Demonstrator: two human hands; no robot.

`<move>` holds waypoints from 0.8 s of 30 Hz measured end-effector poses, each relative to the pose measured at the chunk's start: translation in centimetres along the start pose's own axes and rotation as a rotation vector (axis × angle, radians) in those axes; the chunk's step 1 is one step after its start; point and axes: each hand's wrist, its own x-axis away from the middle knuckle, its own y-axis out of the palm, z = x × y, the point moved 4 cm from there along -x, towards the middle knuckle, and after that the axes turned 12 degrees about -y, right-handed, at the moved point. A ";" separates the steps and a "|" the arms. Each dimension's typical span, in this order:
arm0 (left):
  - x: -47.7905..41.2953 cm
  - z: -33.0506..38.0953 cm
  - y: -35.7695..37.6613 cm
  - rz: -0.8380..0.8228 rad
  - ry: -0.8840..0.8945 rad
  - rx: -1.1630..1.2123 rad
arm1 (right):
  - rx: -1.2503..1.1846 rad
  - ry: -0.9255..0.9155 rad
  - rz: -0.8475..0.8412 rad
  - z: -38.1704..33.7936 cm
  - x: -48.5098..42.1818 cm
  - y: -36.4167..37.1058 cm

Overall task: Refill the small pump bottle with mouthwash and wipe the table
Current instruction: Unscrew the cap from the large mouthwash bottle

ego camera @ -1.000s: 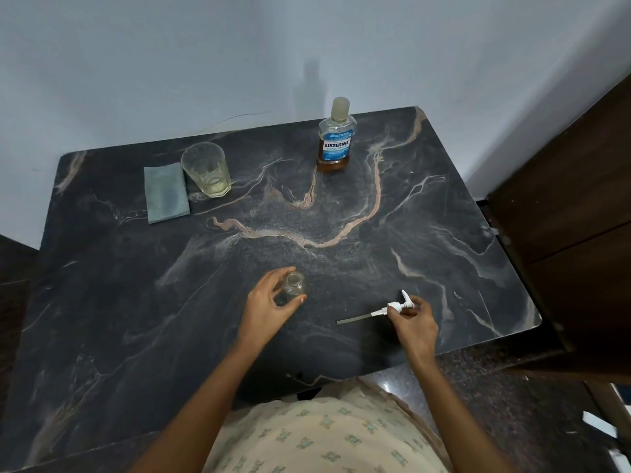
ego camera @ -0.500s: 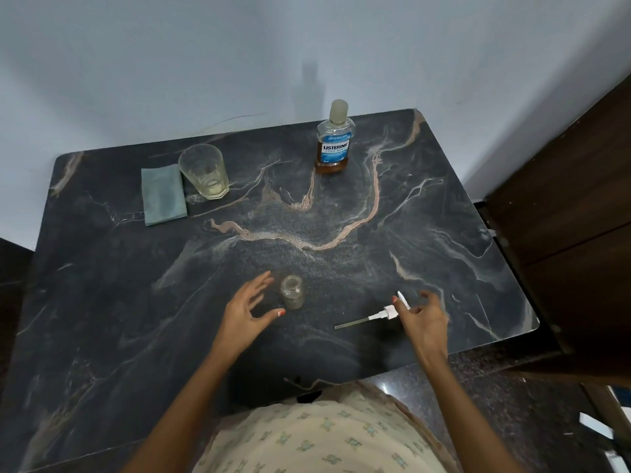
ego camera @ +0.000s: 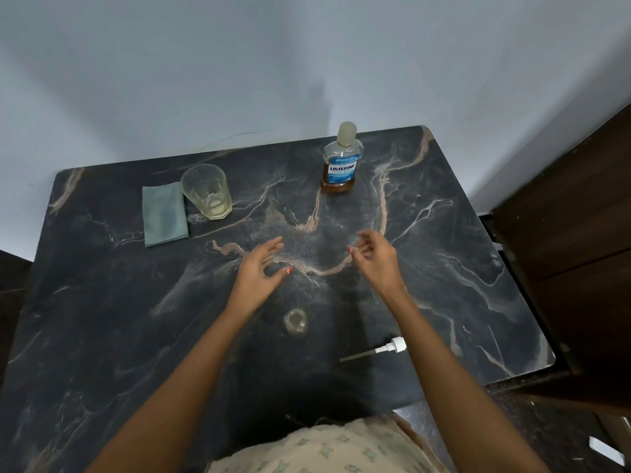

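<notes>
Small pump bottle (ego camera: 295,321): clear, uncapped and upright on the dark marble table (ego camera: 102,302), near the front edge and between the two forearms. Its pump head (ego camera: 393,345) lies on its side just to the right, with the dip tube pointing left and slightly toward the person.

Both hands are over the table beyond the small bottle, which sits behind the fingertips on the person's side. The left hand (ego camera: 259,268) is spread, fingers nearly straight and thumb apart, and holds nothing. The right hand (ego camera: 374,259) has loosely curled fingers and also holds nothing.

The mouthwash bottle (ego camera: 339,162) stands capped near the far edge, its long axis vertical, straight ahead of the gap between the hands and well apart from both. It lies slightly to the right, so the right hand is judged the nearer for a reach. A drinking glass (ego camera: 206,192) with a little pale liquid stands at far left, and a folded grey-green cloth (ego camera: 164,215) lies just beside it.

Not resolved:
- The fill level of the small bottle, which is clear against dark stone.
- The right end of the pump head, which is covered by the right forearm.
- The right fingertips, which are blurred.
- Whether either hand touches the table.
</notes>
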 end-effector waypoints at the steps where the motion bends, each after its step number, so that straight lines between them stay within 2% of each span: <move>1: -1.1 0.7 0.3 0.000 0.010 -0.010 | 0.008 -0.018 0.005 -0.1 -1.3 0.1; 10: -10.6 6.3 2.6 0.087 0.002 -0.102 | 0.018 -0.002 0.101 0.4 -11.4 0.1; 15: -14.7 8.7 4.4 0.074 -0.021 -0.115 | -0.052 0.030 0.072 1.5 -15.1 0.0; 20: -17.0 11.0 6.0 0.040 0.028 -0.100 | -0.178 -0.012 0.012 1.7 -17.0 -0.1; 24: -17.6 12.3 6.6 0.104 0.048 -0.148 | -0.186 0.005 0.056 1.4 -17.5 -0.2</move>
